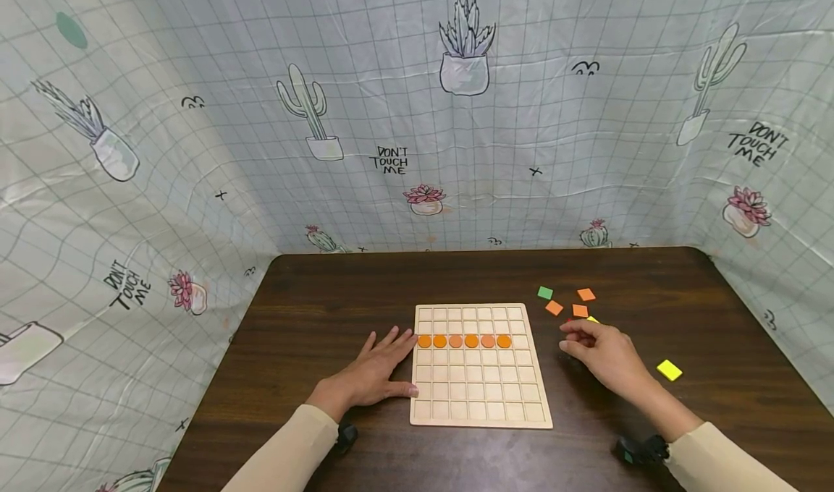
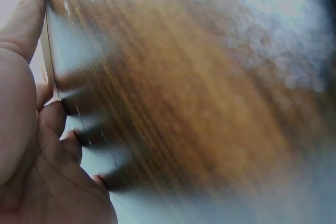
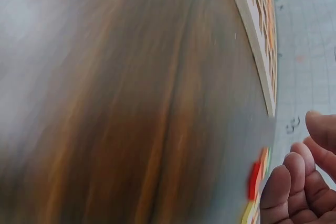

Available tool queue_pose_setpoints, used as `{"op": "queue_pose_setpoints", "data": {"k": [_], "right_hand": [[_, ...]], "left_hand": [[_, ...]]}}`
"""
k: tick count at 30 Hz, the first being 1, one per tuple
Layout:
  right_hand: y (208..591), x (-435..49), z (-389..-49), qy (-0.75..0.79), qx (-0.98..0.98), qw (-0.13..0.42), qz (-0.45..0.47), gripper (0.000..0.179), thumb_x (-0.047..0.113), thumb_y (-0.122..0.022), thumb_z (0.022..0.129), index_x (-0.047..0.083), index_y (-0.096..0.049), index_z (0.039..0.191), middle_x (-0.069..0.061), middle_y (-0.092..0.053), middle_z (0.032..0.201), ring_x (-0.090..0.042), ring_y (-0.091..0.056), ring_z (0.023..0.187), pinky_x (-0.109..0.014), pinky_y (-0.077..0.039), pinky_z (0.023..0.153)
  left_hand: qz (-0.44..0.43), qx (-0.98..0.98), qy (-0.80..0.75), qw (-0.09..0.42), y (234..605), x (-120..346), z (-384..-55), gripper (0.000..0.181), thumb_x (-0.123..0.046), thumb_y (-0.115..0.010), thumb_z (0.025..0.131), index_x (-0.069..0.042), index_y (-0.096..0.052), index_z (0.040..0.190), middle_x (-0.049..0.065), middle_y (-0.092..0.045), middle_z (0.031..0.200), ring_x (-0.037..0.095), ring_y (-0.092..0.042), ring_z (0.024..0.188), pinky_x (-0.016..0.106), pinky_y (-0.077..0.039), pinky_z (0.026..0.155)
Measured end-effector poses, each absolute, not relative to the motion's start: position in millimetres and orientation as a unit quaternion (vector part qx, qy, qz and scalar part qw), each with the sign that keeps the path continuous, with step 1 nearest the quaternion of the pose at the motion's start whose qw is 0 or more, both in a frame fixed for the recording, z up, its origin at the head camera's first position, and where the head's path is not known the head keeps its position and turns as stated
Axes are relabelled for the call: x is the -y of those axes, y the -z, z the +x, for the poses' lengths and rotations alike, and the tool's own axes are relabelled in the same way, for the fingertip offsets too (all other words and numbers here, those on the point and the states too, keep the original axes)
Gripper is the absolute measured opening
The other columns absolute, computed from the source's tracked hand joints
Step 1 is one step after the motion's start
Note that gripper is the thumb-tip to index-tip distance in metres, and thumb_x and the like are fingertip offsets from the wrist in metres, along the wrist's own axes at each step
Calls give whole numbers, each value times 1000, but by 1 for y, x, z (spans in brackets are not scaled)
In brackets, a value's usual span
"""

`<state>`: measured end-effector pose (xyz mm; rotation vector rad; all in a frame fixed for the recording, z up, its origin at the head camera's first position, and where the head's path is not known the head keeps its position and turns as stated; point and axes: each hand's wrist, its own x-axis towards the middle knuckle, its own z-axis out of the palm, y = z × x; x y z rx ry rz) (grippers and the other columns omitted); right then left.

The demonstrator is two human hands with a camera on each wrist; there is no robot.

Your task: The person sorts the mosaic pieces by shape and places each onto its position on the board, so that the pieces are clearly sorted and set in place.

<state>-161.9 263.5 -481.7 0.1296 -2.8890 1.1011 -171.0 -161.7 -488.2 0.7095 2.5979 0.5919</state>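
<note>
A pale wooden grid board (image 1: 482, 391) lies flat on the table. Several round orange pieces (image 1: 472, 341) form one row across it, in the third row from the far edge; the cell at the right end of that row is bare. My left hand (image 1: 374, 372) rests at the board's left edge with fingers spread, fingertips and thumb against the rim. To the right of the board, my right hand (image 1: 606, 351) hovers over the table, fingers loosely bent and thumb apart from them. Nothing shows between them. A red piece (image 3: 254, 181) lies close by its fingertips.
Beyond the right hand are loose square tiles: a green tile (image 1: 545, 292), several orange ones such as this orange tile (image 1: 586, 294), and a partly hidden yellow one. Another yellow tile (image 1: 669, 370) lies farther right. A patterned cloth (image 1: 365, 116) surrounds the dark table (image 1: 313, 297).
</note>
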Motion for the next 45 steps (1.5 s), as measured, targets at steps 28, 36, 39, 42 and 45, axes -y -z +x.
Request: {"op": "queue_pose_setpoints", "data": {"k": [28, 36, 39, 42, 45], "right_hand": [[482, -391, -126, -215, 976, -3, 24, 63, 38, -83, 93, -9, -64, 129, -35, -63, 121, -48, -58, 103, -65, -44, 84], [493, -406, -129, -210, 977, -32, 11, 67, 40, -84, 90, -14, -64, 124, -35, -63, 115, -47, -63, 97, -59, -50, 76], [496, -408, -131, -210, 977, -35, 0, 68, 40, -85, 89, -16, -63, 121, -36, -63, 112, -46, -64, 94, -55, -52, 71], [498, -410, -132, -214, 976, -33, 0, 64, 39, -84, 90, -15, -65, 118, -35, -64, 111, -45, -65, 92, -54, -53, 71], [497, -410, -132, -219, 975, -31, 5, 55, 37, -83, 92, -11, -68, 115, -30, -67, 109, -41, -66, 91, -53, -53, 70]], "left_hand": [[257, -924, -211, 188, 489, 162, -172, 94, -56, -66, 99, -17, -21, 171, 1, -15, 178, 28, -4, 166, 59, 4, 132], [256, -924, -211, 189, 491, 163, -173, 94, -57, -67, 98, -17, -22, 171, 1, -16, 178, 27, -4, 166, 59, 2, 132], [256, -924, -212, 189, 492, 163, -172, 94, -57, -67, 98, -17, -22, 171, 1, -16, 178, 27, -4, 166, 59, 2, 132], [257, -924, -212, 189, 492, 163, -172, 94, -57, -67, 98, -17, -22, 171, 1, -16, 178, 28, -5, 166, 59, 2, 132], [258, -924, -212, 189, 491, 163, -172, 94, -57, -67, 98, -18, -22, 171, 1, -16, 178, 28, -5, 166, 59, 2, 132]]}}
